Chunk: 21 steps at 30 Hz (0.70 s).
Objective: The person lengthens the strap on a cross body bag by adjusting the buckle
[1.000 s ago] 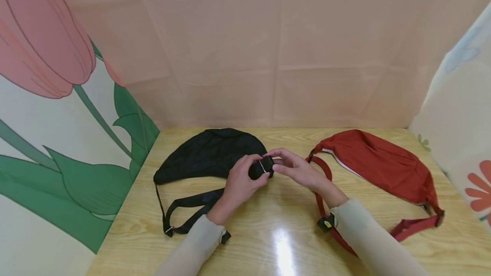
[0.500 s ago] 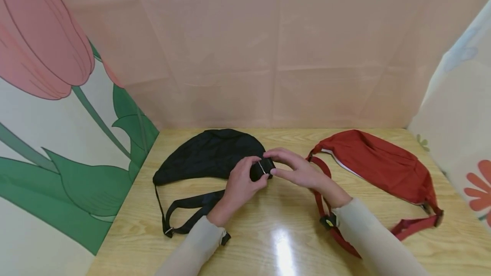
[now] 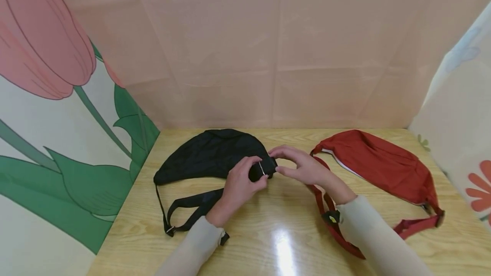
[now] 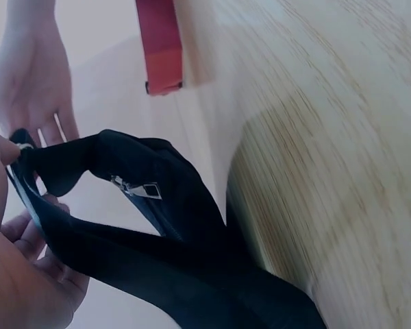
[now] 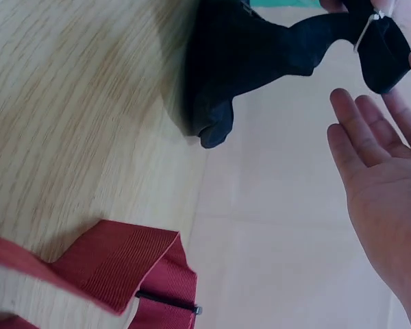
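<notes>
Now the left hand (image 3: 241, 179) pinches the black strap (image 3: 270, 165) at its slider (image 3: 261, 168) while the right hand (image 3: 307, 168) holds the loop between thumb and forefinger, other fingers (image 5: 357, 129) extended, beside the black waist bag (image 3: 209, 156) above the wooden table (image 3: 264, 220).

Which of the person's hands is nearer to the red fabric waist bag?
Right. The right hand is just left of the red bag's body in the head view; the left hand is farther left, gripping the flat black webbing strap.
</notes>
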Each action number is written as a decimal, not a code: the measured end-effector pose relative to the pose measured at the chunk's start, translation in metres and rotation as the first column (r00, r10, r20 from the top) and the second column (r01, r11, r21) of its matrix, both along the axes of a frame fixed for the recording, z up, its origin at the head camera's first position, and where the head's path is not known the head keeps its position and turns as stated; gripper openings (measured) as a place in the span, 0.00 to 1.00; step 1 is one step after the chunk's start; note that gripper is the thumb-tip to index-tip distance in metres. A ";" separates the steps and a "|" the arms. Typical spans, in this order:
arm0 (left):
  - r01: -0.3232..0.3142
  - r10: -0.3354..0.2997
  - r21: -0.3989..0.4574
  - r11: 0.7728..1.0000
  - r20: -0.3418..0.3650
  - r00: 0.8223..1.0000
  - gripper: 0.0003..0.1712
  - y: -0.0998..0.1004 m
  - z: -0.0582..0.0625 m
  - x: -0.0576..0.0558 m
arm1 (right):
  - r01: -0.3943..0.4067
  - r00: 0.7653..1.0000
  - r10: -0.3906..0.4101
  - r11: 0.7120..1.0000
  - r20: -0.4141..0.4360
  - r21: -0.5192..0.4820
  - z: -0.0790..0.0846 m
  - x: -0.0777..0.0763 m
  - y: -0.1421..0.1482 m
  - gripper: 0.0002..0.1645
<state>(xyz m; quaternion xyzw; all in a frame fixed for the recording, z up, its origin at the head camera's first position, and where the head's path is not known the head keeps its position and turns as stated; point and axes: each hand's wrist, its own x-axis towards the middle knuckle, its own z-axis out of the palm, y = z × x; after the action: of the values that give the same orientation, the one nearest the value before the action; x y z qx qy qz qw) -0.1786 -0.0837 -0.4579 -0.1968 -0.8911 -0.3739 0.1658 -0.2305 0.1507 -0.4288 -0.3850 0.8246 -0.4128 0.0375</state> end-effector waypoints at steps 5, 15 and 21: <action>-0.005 0.005 0.004 1.000 -0.006 1.000 0.26 -0.001 0.001 0.000 | 0.007 0.999 -0.006 1.000 0.038 -0.030 0.000 -0.001 0.003 0.25; 0.014 -0.015 -0.017 1.000 -0.016 1.000 0.26 -0.001 0.001 0.001 | -0.019 0.999 0.021 0.999 -0.041 0.036 0.003 0.001 -0.005 0.25; 0.009 -0.009 -0.017 1.000 -0.020 1.000 0.26 0.000 0.000 0.001 | 0.019 1.000 -0.019 1.000 -0.003 0.016 0.004 0.001 0.004 0.22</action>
<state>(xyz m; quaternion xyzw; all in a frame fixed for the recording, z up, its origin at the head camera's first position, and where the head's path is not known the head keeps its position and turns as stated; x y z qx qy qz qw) -0.1772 -0.0841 -0.4583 -0.2060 -0.8915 -0.3653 0.1715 -0.2299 0.1547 -0.4251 -0.3775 0.8315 -0.4060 0.0353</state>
